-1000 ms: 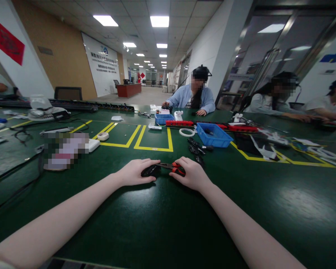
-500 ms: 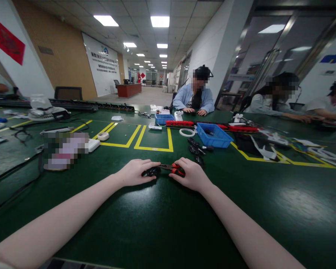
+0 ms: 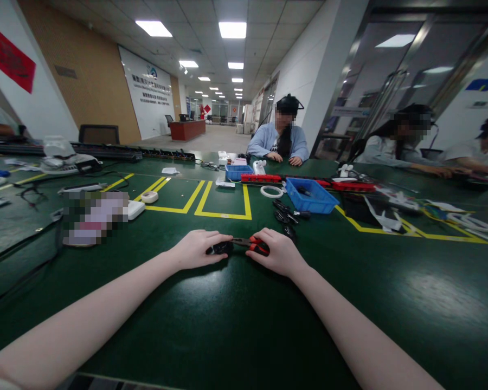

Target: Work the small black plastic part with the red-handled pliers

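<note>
Red-handled pliers point(image 3: 254, 246) sit in my right hand point(image 3: 280, 253), whose fingers are closed around the grips. Their dark jaws point left, toward the fingertips of my left hand point(image 3: 197, 250). Under those fingers is a black bundled cable point(image 3: 222, 248), held between thumb and fingers; part of it is hidden by the hand. Both hands rest low over the green table point(image 3: 244, 325). Just beyond my right hand lie more black cable bundles point(image 3: 283, 212).
A blue bin point(image 3: 311, 196) stands behind the cables, beside a white ring-shaped roll point(image 3: 271, 192). Yellow tape outlines point(image 3: 223, 215) mark the table ahead. At left are a white box point(image 3: 135, 210) and a tape roll point(image 3: 149, 196). A person point(image 3: 282, 132) sits opposite; others sit at right.
My hands, the pliers and the cable bundle hold nearly the same place. The person opposite has shifted slightly left and raised the head a little.
</note>
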Available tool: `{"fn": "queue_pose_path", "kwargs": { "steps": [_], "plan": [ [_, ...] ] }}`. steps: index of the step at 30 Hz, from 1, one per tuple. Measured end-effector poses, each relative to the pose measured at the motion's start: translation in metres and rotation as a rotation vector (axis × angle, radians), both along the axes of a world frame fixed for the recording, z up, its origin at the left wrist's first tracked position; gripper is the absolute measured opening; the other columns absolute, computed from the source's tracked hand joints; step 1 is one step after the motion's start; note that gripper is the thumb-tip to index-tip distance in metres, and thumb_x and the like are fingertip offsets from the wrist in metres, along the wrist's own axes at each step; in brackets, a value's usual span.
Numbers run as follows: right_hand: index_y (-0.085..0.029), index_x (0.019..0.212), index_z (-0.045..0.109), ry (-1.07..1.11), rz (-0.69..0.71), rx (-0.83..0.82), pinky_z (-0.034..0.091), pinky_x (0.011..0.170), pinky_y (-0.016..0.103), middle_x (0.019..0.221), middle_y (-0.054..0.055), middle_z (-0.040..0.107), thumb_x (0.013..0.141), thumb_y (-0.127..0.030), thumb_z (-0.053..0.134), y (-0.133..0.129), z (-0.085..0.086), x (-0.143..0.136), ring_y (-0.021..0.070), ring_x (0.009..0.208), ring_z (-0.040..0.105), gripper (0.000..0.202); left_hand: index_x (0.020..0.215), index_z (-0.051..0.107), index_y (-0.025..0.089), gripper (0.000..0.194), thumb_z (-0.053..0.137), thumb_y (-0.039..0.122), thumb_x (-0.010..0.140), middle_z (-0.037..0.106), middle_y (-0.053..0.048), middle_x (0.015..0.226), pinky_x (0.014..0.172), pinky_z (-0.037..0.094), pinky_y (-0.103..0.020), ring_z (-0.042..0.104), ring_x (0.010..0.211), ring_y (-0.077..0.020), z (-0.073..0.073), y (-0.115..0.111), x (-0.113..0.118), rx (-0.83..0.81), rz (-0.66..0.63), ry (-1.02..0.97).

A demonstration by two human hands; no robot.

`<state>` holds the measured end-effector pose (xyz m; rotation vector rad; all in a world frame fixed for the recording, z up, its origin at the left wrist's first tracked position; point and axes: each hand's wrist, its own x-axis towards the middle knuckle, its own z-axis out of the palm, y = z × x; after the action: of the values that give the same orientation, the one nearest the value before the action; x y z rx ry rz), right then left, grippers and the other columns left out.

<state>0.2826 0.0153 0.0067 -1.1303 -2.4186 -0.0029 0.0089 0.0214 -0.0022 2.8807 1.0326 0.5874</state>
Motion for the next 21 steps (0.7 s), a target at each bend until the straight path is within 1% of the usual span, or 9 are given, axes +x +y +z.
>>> {"fn": "queue_pose_path", "kwargs": {
  "steps": [13, 21],
  "plan": [
    [-0.019, 0.099, 0.063, -0.008, -0.001, -0.008, 0.049, 0.072, 0.033, 0.094, 0.008, 0.066, 0.085, -0.043, 0.065, -0.0001, 0.0001, -0.0001, 0.0213, 0.084, 0.063, 0.028, 0.136, 0.05, 0.024, 0.046, 0.055, 0.042, 0.094, 0.069, -0.005, 0.111, 0.075, 0.049, -0.029, 0.068, 0.09, -0.0202, 0.0031, -0.0014, 0.0002, -0.045, -0.008, 0.008],
    [-0.019, 0.097, 0.064, -0.011, -0.013, -0.037, 0.049, 0.07, 0.032, 0.093, 0.007, 0.066, 0.084, -0.044, 0.066, -0.0004, 0.0001, -0.0008, 0.0209, 0.083, 0.063, 0.028, 0.133, 0.051, 0.024, 0.042, 0.055, 0.041, 0.094, 0.069, -0.004, 0.111, 0.075, 0.049, -0.029, 0.068, 0.09, -0.02, 0.0039, -0.0032, 0.0009, -0.062, -0.004, -0.011]
  ]
}}
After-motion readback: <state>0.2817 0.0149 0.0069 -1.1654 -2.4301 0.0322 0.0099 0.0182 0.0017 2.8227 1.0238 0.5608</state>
